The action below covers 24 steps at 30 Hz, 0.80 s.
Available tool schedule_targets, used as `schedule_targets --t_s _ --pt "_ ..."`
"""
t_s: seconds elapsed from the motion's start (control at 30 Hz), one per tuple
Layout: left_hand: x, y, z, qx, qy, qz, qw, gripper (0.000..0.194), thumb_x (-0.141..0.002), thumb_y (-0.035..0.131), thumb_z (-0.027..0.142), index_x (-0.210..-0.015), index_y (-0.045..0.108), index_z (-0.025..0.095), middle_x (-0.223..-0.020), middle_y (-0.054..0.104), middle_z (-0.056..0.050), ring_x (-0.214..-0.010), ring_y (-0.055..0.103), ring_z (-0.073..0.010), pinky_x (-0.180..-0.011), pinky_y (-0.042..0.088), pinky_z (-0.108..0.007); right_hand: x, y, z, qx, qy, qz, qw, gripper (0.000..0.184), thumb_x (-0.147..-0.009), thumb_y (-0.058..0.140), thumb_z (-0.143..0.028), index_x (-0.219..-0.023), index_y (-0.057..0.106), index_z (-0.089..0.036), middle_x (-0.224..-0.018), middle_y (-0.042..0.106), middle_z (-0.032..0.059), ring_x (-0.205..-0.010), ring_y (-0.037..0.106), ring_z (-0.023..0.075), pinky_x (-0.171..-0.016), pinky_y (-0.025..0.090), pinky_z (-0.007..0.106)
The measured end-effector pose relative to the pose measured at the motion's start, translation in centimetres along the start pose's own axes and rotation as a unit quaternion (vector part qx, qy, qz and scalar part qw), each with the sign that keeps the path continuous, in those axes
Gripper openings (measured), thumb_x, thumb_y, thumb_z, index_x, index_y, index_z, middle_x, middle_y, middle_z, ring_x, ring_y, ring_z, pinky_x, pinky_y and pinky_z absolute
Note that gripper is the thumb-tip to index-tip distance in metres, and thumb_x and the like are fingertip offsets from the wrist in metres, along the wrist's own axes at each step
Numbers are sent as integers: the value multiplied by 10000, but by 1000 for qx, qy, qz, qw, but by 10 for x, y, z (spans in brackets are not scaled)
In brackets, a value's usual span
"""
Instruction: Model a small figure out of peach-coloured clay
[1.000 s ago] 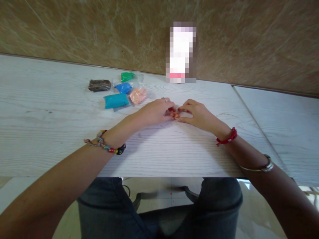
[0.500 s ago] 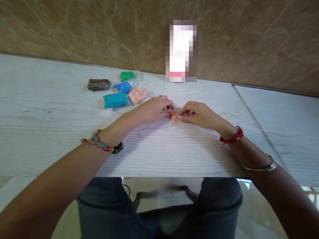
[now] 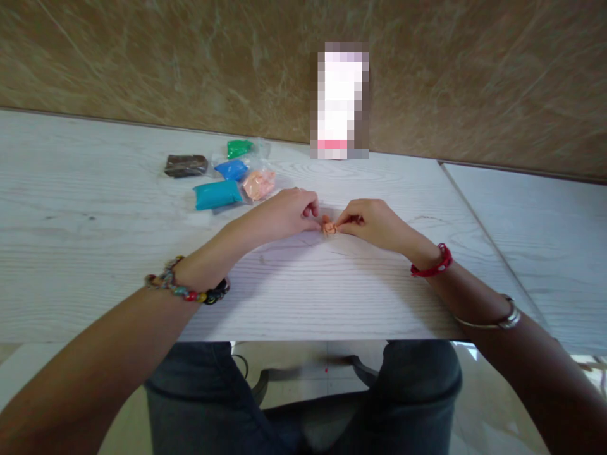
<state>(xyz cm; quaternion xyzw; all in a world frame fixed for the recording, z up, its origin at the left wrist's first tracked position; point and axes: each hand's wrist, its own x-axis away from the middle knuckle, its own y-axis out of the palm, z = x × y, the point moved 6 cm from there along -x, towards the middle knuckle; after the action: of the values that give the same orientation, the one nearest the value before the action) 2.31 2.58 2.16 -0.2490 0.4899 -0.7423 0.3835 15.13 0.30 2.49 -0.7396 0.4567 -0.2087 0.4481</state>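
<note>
Orange piece (image 3: 329,227), qty. 1, sm., irregular, lumpy outline; loc.: approx. ctr. of white table (image 3: 284,297), betw. the person's two hands; whether it rests on the surface or is held just above, can't tell. R hand (image 3: 372,218): thumb & forefinger pinched on piece's R edge, other fingers curled under, partly hidden. L hand (image 3: 294,212): thumb tip at piece's L edge, fingers bent, set above thumb w/ a gap; whether it grips the piece, can't tell. L wrist: beaded bracelet (image 3: 190,294), multicol. R wrist: red bracelet (image 3: 434,262); farther up same arm, silver-col. bangle (image 3: 493,322). Beyond L hand, grp. of 5 packets, clear wrap where visible: peach packet (image 3: 259,184), nearest the hand; teal packet (image 3: 218,194), just beside it; blue packet (image 3: 232,169), behind those two; green packet (image 3: 239,148), rearmost, nr. wall; brown packet (image 3: 186,165), far L of grp. At rear, upright agst. brown marbled wall (image 3: 190,69): 1 rect. phone-like item (image 3: 339,98), pixelated, details n/a. Below table edge: person's legs in dk. blue-grey trousers (image 3: 199,392), pale floor betw.
</note>
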Motion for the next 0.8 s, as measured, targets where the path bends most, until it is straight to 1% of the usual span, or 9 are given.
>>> schedule_targets --t_s 0.1,0.17,0.23,0.33,0.4,0.47,0.63,0.8 --pt "0 3 0 -2 3 -13 1000 180 -726 553 293 -816 612 149 -742 617 -12 -666 530 -115 -587 358 -213 -1 -1 3 17 14 5 1000 125 -745 595 -225 -737 690 -143 -707 648 25 -616 525 98 -579 361 223" --pt "0 1 1 -24 7 -10 1000 193 -756 508 278 -830 627 146 -764 627 -25 -692 540 -122 -616 373 -220 -2 -3 4 21 12 22 999 133 -753 578 -198 -792 691 -141 -750 650 33 -644 530 101 -596 367 223" --pt "3 -3 6 -60 17 -10 998 224 -784 458 249 -845 648 148 -794 630 -40 -731 547 -133 -660 388 -233 -2 -4 3 29 -7 26 999 168 -774 551 -178 -853 696 -147 -779 649 39 -678 537 108 -621 371 226" --pt "10 -5 15 -114 27 -39 992 282 -808 409 224 -886 674 169 -823 623 -53 -772 555 -147 -717 397 -257 -1 -2 -2 50 -51 -5 997 193 -803 527 -179 -870 708 -167 -762 643 35 -719 542 122 -653 368 232" --pt "15 -6 20 -144 28 -46 988 309 -827 383 247 -905 673 177 -848 614 -59 -793 557 -156 -735 398 -270 0 -1 -4 57 -73 -14 996 197 -808 532 -189 -898 706 -181 -772 642 33 -741 542 127 -664 365 232" --pt "19 -7 23 -160 34 -42 986 320 -836 368 267 -930 663 186 -870 602 -59 -802 557 -158 -729 399 -271 1 -1 -5 58 -80 -12 995 207 -806 543 -205 -943 698 -192 -778 638 32 -735 537 126 -656 359 228" --pt "22 -1 28 -137 65 -46 987 332 -852 337 257 -990 634 207 -884 591 -56 -834 558 -160 -744 402 -272 2 -1 -7 65 -75 -19 995 207 -798 554 -200 -944 700 -180 -755 626 35 -704 528 123 -638 350 224" --pt "19 5 27 -129 68 -50 988 335 -854 327 243 -933 649 199 -843 593 -44 -781 556 -139 -728 408 -259 3 0 -10 55 -75 -25 995 191 -802 561 -242 -918 705 -191 -741 624 29 -691 526 121 -631 348 222"
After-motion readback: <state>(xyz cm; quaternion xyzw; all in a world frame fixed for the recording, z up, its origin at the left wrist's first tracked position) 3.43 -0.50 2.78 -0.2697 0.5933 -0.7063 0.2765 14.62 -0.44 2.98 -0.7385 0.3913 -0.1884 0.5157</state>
